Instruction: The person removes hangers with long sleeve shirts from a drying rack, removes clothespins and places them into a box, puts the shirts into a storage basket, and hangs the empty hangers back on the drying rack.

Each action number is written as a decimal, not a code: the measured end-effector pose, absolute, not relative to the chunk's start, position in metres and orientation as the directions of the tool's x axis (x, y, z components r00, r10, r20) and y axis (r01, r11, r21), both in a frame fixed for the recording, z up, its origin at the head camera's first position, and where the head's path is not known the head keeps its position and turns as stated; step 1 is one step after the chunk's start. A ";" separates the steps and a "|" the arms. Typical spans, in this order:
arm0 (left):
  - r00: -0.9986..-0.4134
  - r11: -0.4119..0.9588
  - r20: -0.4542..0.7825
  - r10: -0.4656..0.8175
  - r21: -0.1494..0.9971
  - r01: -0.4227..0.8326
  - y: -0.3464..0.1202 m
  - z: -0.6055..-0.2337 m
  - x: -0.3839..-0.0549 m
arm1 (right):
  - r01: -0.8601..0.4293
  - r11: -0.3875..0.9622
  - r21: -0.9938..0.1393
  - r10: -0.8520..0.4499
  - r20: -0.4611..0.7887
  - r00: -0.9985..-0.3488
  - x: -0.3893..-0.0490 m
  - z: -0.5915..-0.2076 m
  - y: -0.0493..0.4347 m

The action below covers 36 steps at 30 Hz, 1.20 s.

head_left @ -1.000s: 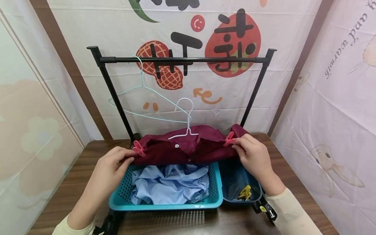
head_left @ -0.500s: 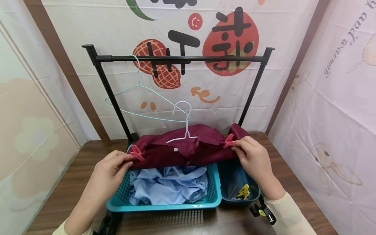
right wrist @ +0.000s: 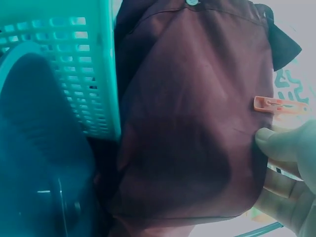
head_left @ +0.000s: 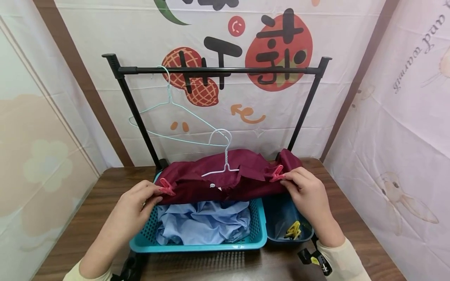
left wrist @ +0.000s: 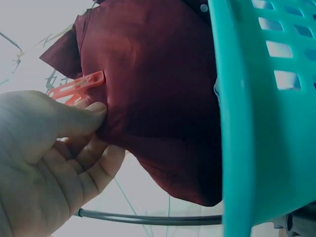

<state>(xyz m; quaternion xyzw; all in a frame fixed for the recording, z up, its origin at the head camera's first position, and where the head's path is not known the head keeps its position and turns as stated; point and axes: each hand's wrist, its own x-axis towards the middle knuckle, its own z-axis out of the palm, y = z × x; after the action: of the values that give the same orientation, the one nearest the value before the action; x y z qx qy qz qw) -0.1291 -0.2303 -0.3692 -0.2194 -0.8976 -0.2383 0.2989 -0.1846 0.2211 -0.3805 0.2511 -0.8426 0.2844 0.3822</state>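
Note:
A maroon garment with white buttons is stretched between both hands above the back of the teal basket. A white wire hanger stands up from its collar, its lower part hidden inside the cloth. My left hand pinches the left shoulder edge, right beside a red clothespin. At the opposite shoulder, my right hand pinches the fabric near a second red clothespin. Thumb and fingers grip the cloth in both wrist views, where the left clothespin and right clothespin clasp the garment's edge.
Light-blue cloth lies crumpled in the teal basket. Beside it, a dark-blue bin holds yellow clips. Behind stands a black rack with a mint hanger on its bar.
The garment and the white hanger have sunk a little lower toward the basket, the hanger's hook tipping down. Both hands keep their pinch and have lowered slightly.

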 end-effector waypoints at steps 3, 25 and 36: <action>-0.724 0.781 0.641 0.255 0.305 0.545 -0.229 -0.369 -0.129 | -0.643 0.702 -0.305 -0.197 0.785 -0.587 -0.186 -0.382 0.222; -0.719 0.867 0.670 0.185 0.234 0.441 -0.231 -0.367 -0.126 | -0.630 0.470 -0.618 -0.214 0.613 -0.761 -0.182 -0.377 0.225; -0.715 0.865 0.671 0.198 0.224 0.449 -0.232 -0.369 -0.128 | -0.561 0.172 -0.809 -0.232 0.520 -0.822 -0.183 -0.383 0.217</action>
<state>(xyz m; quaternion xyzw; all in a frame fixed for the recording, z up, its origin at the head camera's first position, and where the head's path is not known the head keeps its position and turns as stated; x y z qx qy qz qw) -0.1279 -0.2323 -0.3689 -0.1784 -0.9065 -0.1888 0.3329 -0.1827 0.2171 -0.3830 0.2635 -0.7527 0.5868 0.1403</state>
